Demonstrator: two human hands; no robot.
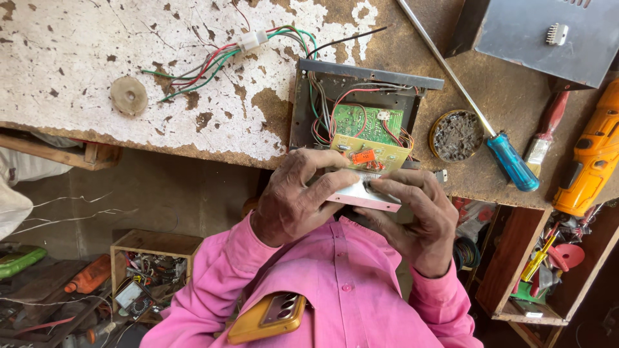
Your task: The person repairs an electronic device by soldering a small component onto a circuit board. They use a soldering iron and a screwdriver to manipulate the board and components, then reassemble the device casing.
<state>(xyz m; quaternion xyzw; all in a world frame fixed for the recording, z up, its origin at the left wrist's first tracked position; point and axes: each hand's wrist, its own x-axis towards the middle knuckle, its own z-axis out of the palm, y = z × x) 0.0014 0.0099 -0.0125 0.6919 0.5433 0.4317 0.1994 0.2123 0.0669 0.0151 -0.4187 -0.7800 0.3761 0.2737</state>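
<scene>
Here both hands, left hand (pixel 293 203) and right hand (pixel 412 219), clasp a silvery metal bar (pixel 361 194) at the table (pixel 84 71) edge, six o'clock of the open circuit-board chassis (pixel 358 116). It looks stiff, light, sharp-edged; hold its ends

A small orange rectangular label (pixel 363 156) sits on the yellowish circuit board (pixel 371 154) just above the hands.

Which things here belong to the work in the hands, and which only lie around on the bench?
In the work:
left hand
right hand
metal plate, held by both hands
circuit board
open case
wire bundle

Lying about:
screwdriver
brush
orange tool
round tin
grey box
disc
</scene>
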